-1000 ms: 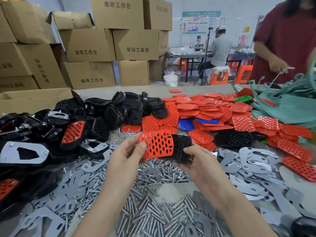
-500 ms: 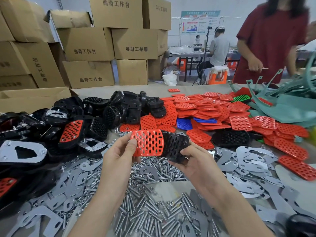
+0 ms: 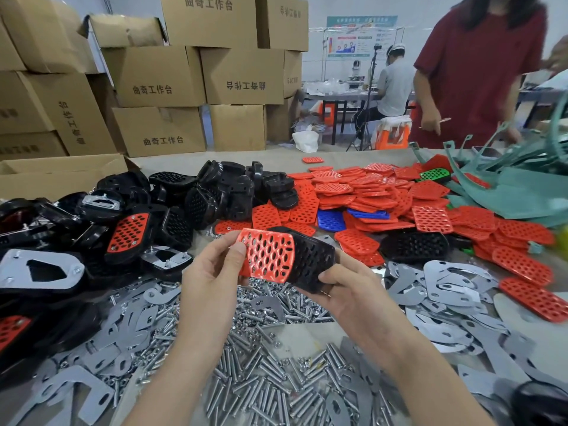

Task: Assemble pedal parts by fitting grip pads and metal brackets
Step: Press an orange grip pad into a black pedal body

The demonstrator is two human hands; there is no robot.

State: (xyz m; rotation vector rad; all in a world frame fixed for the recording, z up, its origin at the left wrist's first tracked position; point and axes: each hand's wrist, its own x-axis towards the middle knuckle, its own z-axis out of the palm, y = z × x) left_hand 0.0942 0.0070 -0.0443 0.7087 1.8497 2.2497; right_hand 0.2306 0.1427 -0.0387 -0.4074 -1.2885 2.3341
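So the left hand is still pinching the red grip pad, fingers clamped on its left edge. The pad's overlapping the black pedal body above the bolts, and the right hand is still gripping that body, barely shifting.

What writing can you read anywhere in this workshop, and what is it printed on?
"曲奇工作台": on the top carton, upright.
"曲奇工作台": on the middle carton, upright.
"曲奇工作台": on the lower carton, upright.
"曲奇工作台": on the neighbouring carton, upside down.
Not readable: the sideways print on the left carton, too blurred, and the wall poster, too small.
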